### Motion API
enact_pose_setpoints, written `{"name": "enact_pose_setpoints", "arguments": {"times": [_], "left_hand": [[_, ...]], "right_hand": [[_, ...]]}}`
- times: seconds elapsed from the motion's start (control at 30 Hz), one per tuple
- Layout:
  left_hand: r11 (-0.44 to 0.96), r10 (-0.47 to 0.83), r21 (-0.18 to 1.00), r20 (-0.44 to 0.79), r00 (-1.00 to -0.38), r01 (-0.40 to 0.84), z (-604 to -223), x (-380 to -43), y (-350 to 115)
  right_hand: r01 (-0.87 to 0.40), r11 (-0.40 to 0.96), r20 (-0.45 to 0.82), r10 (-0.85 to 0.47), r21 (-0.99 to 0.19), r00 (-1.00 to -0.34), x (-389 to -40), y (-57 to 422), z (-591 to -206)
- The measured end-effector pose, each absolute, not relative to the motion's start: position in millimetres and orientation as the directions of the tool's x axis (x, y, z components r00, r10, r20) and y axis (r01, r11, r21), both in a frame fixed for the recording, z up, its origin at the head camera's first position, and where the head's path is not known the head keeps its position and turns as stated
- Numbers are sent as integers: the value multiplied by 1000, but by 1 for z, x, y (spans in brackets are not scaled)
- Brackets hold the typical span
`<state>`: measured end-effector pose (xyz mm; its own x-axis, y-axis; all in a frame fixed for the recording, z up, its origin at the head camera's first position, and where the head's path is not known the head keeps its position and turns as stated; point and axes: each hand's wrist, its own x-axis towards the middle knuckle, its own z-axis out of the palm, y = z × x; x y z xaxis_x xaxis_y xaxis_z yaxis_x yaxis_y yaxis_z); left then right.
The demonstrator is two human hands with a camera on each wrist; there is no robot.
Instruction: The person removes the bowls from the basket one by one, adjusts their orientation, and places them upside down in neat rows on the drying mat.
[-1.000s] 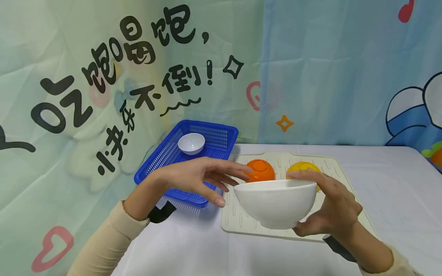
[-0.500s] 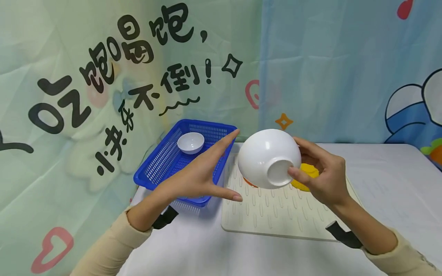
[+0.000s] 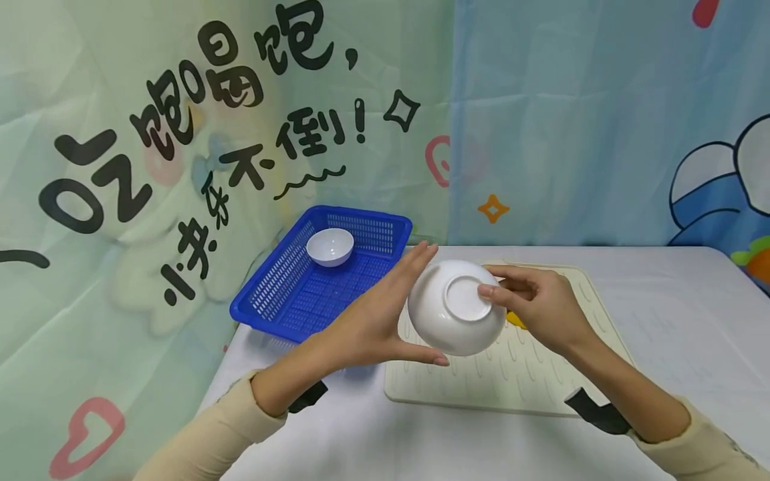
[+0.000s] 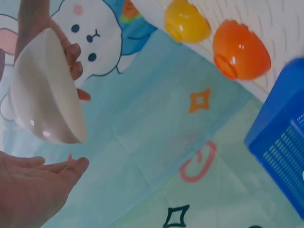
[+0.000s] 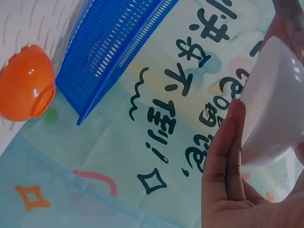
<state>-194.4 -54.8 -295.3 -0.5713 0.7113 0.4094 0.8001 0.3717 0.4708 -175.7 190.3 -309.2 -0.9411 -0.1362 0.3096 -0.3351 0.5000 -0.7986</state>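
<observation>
A white bowl (image 3: 454, 337) is held up over the drying mat, tilted with its foot ring facing me. My right hand (image 3: 544, 307) grips it at the right side, thumb on the base and fingers over the rim, as the right wrist view shows on the bowl (image 5: 275, 104). Just left of the bowl is my left hand (image 3: 369, 327), fingers and thumb spread wide. The left wrist view shows a gap between this left hand (image 4: 40, 190) and the bowl (image 4: 42, 90).
Behind the held bowl, a cream drying mat (image 3: 457, 387) bears an upturned orange bowl (image 4: 242, 50), hidden in the head view, and a yellow bowl (image 3: 515, 321). A blue basket (image 3: 265, 321) at the left contains a small white bowl (image 3: 330, 248). Printed curtains hang behind.
My right hand has tipped the white bowl from nearly upright until its base faces me, then lowered it slightly. The left hand has spread its fingers and moved right, close to the bowl.
</observation>
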Motion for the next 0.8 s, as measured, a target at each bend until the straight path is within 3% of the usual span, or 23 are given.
{"name": "enact_pose_setpoints", "arguments": {"times": [0.3, 0.8], "left_hand": [[327, 695, 544, 415, -586, 773, -311, -187, -48], [305, 670, 556, 451, -589, 773, -330, -187, -45]], "right_hand": [[-244, 584, 193, -149, -774, -970, -172, 190, -307], [-193, 572, 114, -172, -797, -978, -171, 184, -311]]}}
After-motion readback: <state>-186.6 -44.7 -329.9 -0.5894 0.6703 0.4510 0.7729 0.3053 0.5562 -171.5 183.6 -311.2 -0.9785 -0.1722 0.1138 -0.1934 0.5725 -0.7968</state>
